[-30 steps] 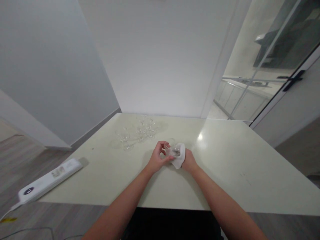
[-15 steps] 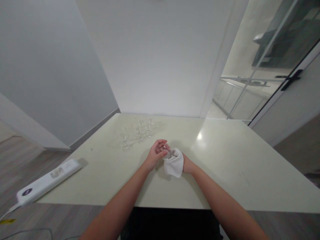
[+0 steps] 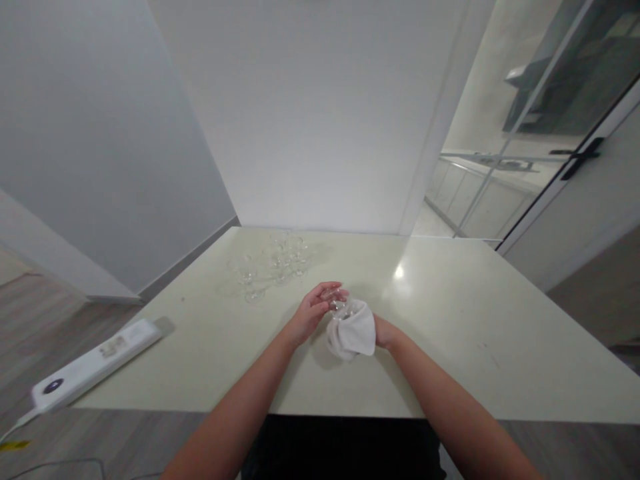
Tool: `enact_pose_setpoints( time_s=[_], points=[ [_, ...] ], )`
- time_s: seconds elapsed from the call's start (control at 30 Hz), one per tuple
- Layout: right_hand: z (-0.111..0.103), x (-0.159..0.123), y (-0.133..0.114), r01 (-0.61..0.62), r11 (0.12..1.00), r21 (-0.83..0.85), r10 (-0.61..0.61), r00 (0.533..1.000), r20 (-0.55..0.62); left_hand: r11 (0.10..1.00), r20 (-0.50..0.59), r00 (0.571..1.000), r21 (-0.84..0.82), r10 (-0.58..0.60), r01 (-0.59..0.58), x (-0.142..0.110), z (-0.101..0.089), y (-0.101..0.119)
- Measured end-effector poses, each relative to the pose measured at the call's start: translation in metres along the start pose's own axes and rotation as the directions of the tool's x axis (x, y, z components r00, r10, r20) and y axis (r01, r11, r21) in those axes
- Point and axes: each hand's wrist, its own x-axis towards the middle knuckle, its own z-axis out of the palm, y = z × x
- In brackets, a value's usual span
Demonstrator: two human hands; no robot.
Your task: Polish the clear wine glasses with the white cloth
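Observation:
A clear stemmed glass [image 3: 342, 307] is held low over the table, its near part against a white cloth [image 3: 356, 331]. Curled around the glass from the left are the fingers of my left hand [image 3: 316, 306]. My right hand [image 3: 384, 331] is closed on the cloth, which drapes over its fingers and hides most of them. Farther off to the left, several clear stemmed glasses [image 3: 281, 260] stand on the pale table [image 3: 440, 320].
A white power strip [image 3: 95, 363] with a cable lies along the table's left front edge. Behind the table rises a white wall [image 3: 320, 133]. To the right is a glass-paned door with a black handle [image 3: 583, 159].
My right hand and the cloth have shifted slightly to the right, and the cloth hangs in a different fold. The glass has turned a little in my left hand.

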Motion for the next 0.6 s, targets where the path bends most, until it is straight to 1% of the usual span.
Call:
enact_pose_setpoints(
  time_s=[0.03, 0.1, 0.13, 0.17, 0.23, 0.33, 0.37, 0.43, 0.53, 0.6],
  points=[
    [0.0013, 0.0003, -0.0001, 0.025, 0.998, -0.057, -0.027, 0.999, -0.03, 1.0, -0.017, 1.0, 0.023, 0.014, -0.013, -0.0003, 0.0007, 0.0001],
    [0.0036, 0.001, -0.0003, 0.066, 0.972, -0.225, -0.092, 0.99, -0.106, 0.993, -0.083, 0.995, 0.113, 0.054, -0.044, 0.0002, 0.0007, -0.0003],
    [0.0042, 0.0012, -0.0003, 0.074, 0.955, -0.288, -0.117, 0.984, -0.136, 0.987, -0.11, 0.992, 0.151, 0.069, -0.052, 0.0006, -0.0001, -0.0006],
    [0.0042, 0.0011, -0.0003, 0.08, 0.946, -0.315, -0.132, 0.98, -0.146, 0.985, -0.124, 0.989, 0.166, 0.075, -0.054, 0.0011, -0.001, -0.0009],
    [0.0026, 0.0005, -0.0001, 0.09, 0.96, -0.264, -0.118, 0.988, -0.094, 0.991, -0.1, 0.993, 0.124, 0.06, -0.048, 0.0012, -0.0028, -0.0011],
    [0.0, -0.0002, 0.0014, 0.061, 0.994, -0.094, -0.06, 0.998, 0.01, 1.0, 0.015, 1.0, 0.017, -0.004, 0.004, 0.0002, -0.0027, -0.0012],
    [0.0, 0.0002, 0.0025, 0.057, 0.996, -0.067, -0.056, 0.998, 0.023, 1.0, 0.031, 0.999, 0.002, -0.011, 0.011, 0.0, -0.002, -0.0015],
    [0.0016, 0.0017, 0.0052, 0.083, 0.994, -0.073, -0.083, 0.996, -0.006, 1.0, 0.005, 1.0, 0.014, 0.006, -0.006, 0.0003, -0.0001, -0.0024],
    [0.0052, 0.0041, 0.0078, 0.117, 0.984, -0.137, -0.128, 0.989, -0.074, 0.995, -0.077, 0.996, 0.09, 0.037, -0.03, 0.0016, 0.0019, -0.003],
    [0.0066, 0.0047, 0.006, 0.106, 0.991, -0.083, -0.113, 0.99, -0.08, 0.994, -0.104, 0.994, 0.108, 0.03, -0.019, 0.002, 0.0023, -0.002]
  ],
)
